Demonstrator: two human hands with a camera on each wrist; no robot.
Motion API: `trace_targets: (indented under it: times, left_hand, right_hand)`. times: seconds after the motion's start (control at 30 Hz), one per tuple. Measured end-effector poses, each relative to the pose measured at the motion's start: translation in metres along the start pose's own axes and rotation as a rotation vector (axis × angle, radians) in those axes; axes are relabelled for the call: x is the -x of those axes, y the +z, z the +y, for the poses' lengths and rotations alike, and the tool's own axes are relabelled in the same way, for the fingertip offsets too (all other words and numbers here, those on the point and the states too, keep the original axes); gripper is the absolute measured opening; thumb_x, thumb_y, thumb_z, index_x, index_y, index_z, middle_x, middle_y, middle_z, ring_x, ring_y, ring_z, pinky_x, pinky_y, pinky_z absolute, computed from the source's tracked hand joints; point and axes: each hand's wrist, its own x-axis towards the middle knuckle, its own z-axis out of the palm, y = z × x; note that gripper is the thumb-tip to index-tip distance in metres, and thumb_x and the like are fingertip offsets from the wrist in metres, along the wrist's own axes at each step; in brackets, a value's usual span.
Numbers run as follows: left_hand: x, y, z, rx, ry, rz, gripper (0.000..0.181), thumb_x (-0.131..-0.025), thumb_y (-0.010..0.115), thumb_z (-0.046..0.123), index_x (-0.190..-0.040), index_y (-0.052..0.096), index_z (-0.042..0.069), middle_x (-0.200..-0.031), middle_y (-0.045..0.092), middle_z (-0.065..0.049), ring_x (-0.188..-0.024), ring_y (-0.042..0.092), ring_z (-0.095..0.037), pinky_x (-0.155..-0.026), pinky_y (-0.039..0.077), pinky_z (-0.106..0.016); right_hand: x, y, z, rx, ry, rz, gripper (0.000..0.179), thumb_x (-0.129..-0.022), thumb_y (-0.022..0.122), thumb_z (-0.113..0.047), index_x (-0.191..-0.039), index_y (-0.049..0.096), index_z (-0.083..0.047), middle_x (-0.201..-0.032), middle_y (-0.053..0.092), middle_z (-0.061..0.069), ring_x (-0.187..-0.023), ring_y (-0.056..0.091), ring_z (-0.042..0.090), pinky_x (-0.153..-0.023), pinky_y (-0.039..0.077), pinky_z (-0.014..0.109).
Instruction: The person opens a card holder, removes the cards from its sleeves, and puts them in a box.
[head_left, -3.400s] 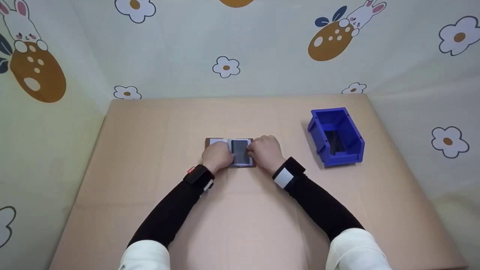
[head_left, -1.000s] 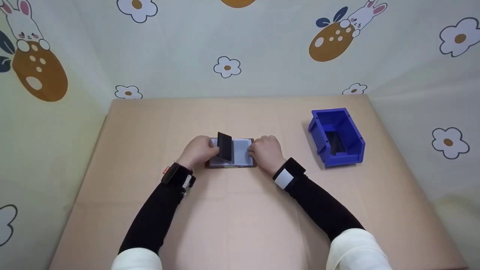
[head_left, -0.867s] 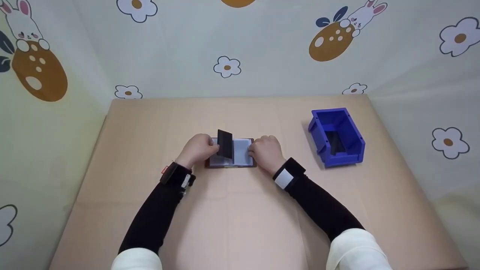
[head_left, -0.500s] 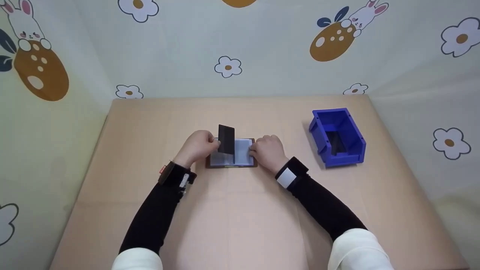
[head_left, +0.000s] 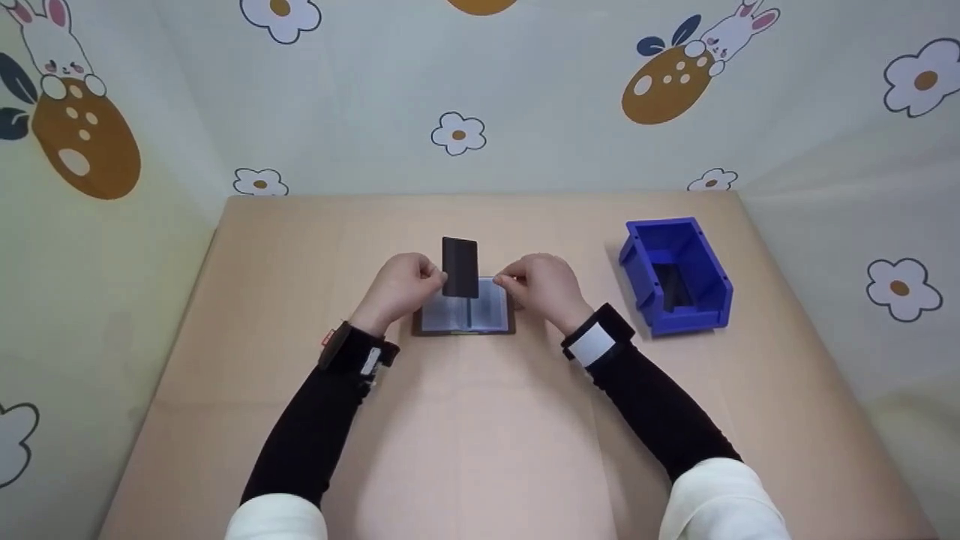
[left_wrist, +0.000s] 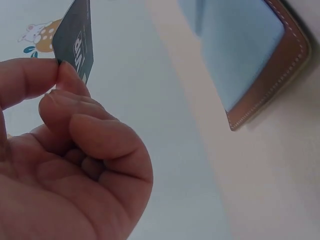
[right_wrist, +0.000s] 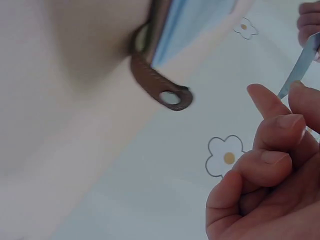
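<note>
My left hand (head_left: 401, 289) pinches a black card (head_left: 460, 268) by its left edge, between thumb and index finger, and holds it raised above a card holder. White lettering that looks like "VIP" shows on the card (left_wrist: 77, 45) in the left wrist view. The brown leather card holder (head_left: 442, 319) lies spread on the table, its pale clear sleeves facing up. My right hand (head_left: 544, 285) hovers over the holder's right edge, loosely curled and holding nothing, its fingertips apart from the card. A strap with a metal snap (right_wrist: 170, 96) sticks out from the holder in the right wrist view.
A blue plastic bin (head_left: 679, 277) stands at the back right of the table (head_left: 337, 232), with something dark inside it. Pale cloth (head_left: 525, 90) printed with flowers and rabbits surrounds the table at the back and sides.
The card, once lying in the holder's right sleeve, has come out and been lifted up and away by my left hand. My right hand has let go of the holder's right edge and risen.
</note>
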Motion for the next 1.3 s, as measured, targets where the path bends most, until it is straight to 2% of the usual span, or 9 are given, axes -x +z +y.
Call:
trace_targets:
  times: [0.13,0.27,0.67,1.0,1.2,1.3]
  left_hand:
    - [0.001,0.002,0.005,0.016,0.029,0.014,0.021,-0.093,0.062,0.018,-0.075,0.059,0.007,-0.069,0.051,0.001,-0.062,0.048,-0.015,-0.060,0.039,-0.029]
    - [0.003,0.004,0.009,0.014,0.065,0.013,0.019,-0.092,0.061,0.018,-0.076,0.060,0.007,-0.069,0.052,0.001,-0.061,0.048,-0.015,-0.062,0.039,-0.029]
    - [0.002,0.010,0.009,-0.020,0.085,0.008,0.019,-0.093,0.063,0.018,-0.078,0.063,0.005,-0.070,0.055,0.000,-0.062,0.050,-0.015,-0.062,0.041,-0.030]
    - [0.002,0.015,0.009,-0.056,0.077,-0.018,0.022,-0.094,0.064,0.018,-0.075,0.061,0.006,-0.070,0.055,0.000,-0.062,0.050,-0.016,-0.061,0.040,-0.030]
    - [0.001,0.019,0.008,-0.070,0.091,-0.014,0.022,-0.093,0.065,0.018,-0.075,0.062,0.006,-0.068,0.055,0.001,-0.057,0.048,-0.013,-0.056,0.038,-0.028]
    - [0.000,0.022,0.007,-0.105,0.113,0.009,0.020,-0.093,0.065,0.016,-0.077,0.065,0.005,-0.070,0.057,0.000,-0.059,0.049,-0.014,-0.058,0.040,-0.029]
  right_hand:
    - [-0.001,-0.005,-0.007,-0.129,0.023,-0.009,0.020,-0.093,0.070,-0.029,-0.089,0.080,-0.013,-0.086,0.072,0.001,-0.074,0.061,0.015,-0.070,0.048,0.035]
    - [0.000,-0.007,-0.013,-0.184,0.040,-0.020,0.021,-0.093,0.069,-0.029,-0.091,0.080,-0.011,-0.086,0.072,0.002,-0.073,0.059,0.015,-0.070,0.047,0.034]
    - [0.000,-0.006,-0.013,-0.208,0.055,-0.021,0.017,-0.092,0.071,-0.025,-0.093,0.080,-0.010,-0.090,0.073,0.003,-0.077,0.062,0.016,-0.073,0.049,0.035]
    - [-0.001,-0.005,-0.013,-0.233,0.116,-0.017,0.016,-0.092,0.071,-0.024,-0.089,0.079,-0.010,-0.086,0.070,0.001,-0.070,0.056,0.013,-0.065,0.044,0.030]
    - [-0.001,-0.007,-0.014,-0.246,0.138,-0.005,0.016,-0.092,0.071,-0.022,-0.084,0.076,-0.009,-0.076,0.062,-0.002,-0.066,0.051,0.012,-0.063,0.040,0.028]
    - [0.000,-0.008,-0.013,-0.255,0.144,0.000,0.017,-0.092,0.071,-0.022,-0.082,0.074,-0.009,-0.070,0.055,-0.004,-0.064,0.048,0.012,-0.062,0.037,0.028]
